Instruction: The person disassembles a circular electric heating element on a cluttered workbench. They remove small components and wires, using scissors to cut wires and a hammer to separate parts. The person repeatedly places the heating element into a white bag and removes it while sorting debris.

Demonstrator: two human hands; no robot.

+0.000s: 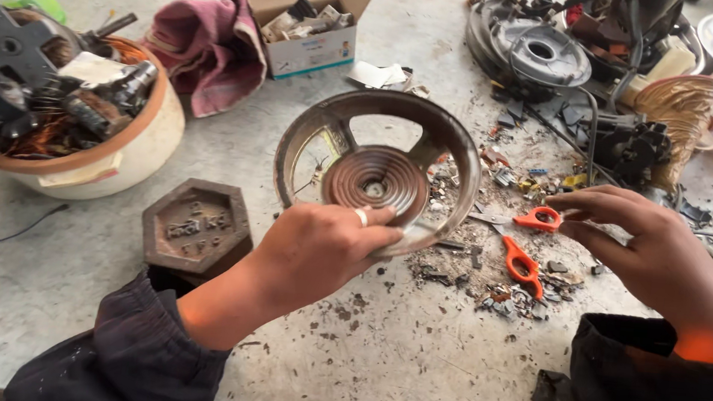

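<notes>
Round metal cover (376, 172), tilted up off the table (360, 356), pinched at its near rim by the left hand (318, 249). Left of the cover: hexagonal block (195, 229) close by, bowl of parts (79, 129) beyond, little swing room. Right of it: orange scissors (525, 241) amid sharp scraps, right hand (636, 242) touching a loop, grip unclear. Likely slip onto debris; bare room only nearward.

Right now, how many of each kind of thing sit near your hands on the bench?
Round metal cover, held up by the left hand: 1
Orange-handled scissors, at the right hand: 1
Hexagonal metal weight: 1
Bowl of parts: 1
Open cardboard box: 1
Pink cloth: 1
Total: 6
</notes>
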